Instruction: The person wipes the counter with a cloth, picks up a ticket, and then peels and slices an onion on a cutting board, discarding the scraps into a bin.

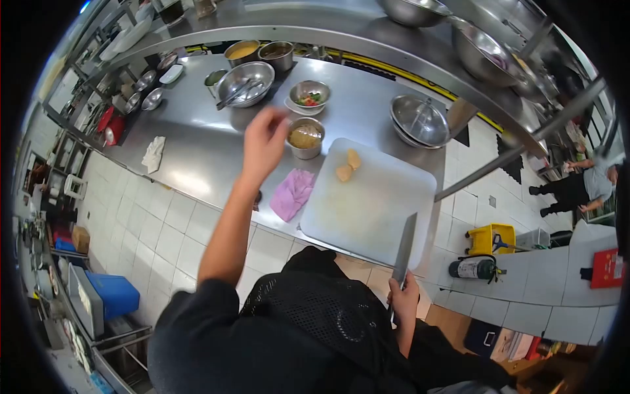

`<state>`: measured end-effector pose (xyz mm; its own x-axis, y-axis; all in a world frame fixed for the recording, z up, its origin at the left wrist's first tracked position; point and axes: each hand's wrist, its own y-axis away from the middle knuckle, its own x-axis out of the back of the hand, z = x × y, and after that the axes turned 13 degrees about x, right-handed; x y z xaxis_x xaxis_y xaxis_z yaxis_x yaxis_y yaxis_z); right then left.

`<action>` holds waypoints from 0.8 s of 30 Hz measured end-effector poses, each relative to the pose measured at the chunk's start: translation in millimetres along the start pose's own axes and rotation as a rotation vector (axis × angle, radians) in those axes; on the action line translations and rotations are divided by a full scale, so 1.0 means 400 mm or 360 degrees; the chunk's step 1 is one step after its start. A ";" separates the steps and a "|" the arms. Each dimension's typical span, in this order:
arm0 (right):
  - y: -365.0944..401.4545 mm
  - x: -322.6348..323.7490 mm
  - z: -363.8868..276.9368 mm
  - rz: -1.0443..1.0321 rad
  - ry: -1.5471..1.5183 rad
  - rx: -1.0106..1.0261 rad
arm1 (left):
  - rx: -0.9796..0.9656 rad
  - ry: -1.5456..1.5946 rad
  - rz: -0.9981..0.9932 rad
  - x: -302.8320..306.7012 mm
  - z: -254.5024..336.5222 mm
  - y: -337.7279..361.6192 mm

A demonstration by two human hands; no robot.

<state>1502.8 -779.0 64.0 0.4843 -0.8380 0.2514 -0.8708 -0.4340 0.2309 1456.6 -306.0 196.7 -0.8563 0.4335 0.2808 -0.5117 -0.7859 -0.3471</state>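
Kitchen floor (164,213): white tiles around a long stainless-steel counter (364,98), with a steel shelf (315,39) across its far side.
Extinguisher label: white with dark print, wrapped on the fire extinguisher (487,268) at the right; its words are too small to read.
Red box (609,268): at the far right edge of the view, bearing pale marks that cannot be made out.
Kitchen knife (405,244): over the right part of the white cutting board (367,217); whether the blade touches the board cannot be told.
Knife's long axis: near to far, leaning slightly right at the far end; the tip points away from the person, the handle toward them.
Right hand (403,295): fingers closed around the knife handle, at the board's near right corner.
Left hand (264,141): raised, fingers bent and blurred; whether they pinch anything cannot be told. It is nearest the steel container (306,135) of brownish contents; contact is unclear.
Tan food pieces (352,159): two, close together on the far left part of the board.
Purple cloth (293,195): crumpled, just left of the board.
Steel bowl (310,96): beyond the container, with red and green pieces inside.
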 end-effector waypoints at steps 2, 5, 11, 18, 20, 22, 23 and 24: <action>-0.005 -0.008 0.017 -0.0008 0.0005 -0.0031 | 0.0427 -0.0299 0.0182 0.066 -0.206 0.135; -0.016 -0.017 0.031 -0.0041 0.0064 -0.0099 | 0.0290 -0.0990 0.0215 0.135 -0.342 0.283; -0.025 -0.012 0.043 -0.0079 0.0107 -0.0037 | 0.0925 -0.0967 -0.0042 0.140 -0.497 0.323; -0.015 -0.013 0.021 -0.0021 0.0213 0.0134 | 0.1128 0.0450 -0.0791 -0.064 -0.311 0.315; -0.011 -0.006 -0.012 0.0025 0.0119 0.0037 | 0.1377 0.0789 -0.1197 -0.194 -0.226 0.349; -0.002 0.005 -0.004 0.0086 -0.0032 -0.0008 | 0.1687 0.1142 -0.1572 -0.323 -0.155 0.390; 0.006 0.009 0.006 0.0147 -0.0055 -0.0017 | 0.1816 0.1287 -0.1751 -0.385 -0.139 0.413; 0.017 0.013 0.013 0.0162 0.0007 0.0093 | 0.1820 0.1266 -0.1817 -0.440 -0.121 0.430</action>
<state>1498.8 -788.1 62.0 0.3935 -0.8773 0.2750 -0.9188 -0.3655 0.1489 1516.1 -496.1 44.2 -0.1537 0.7378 -0.6573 -0.8099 0.2870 0.5115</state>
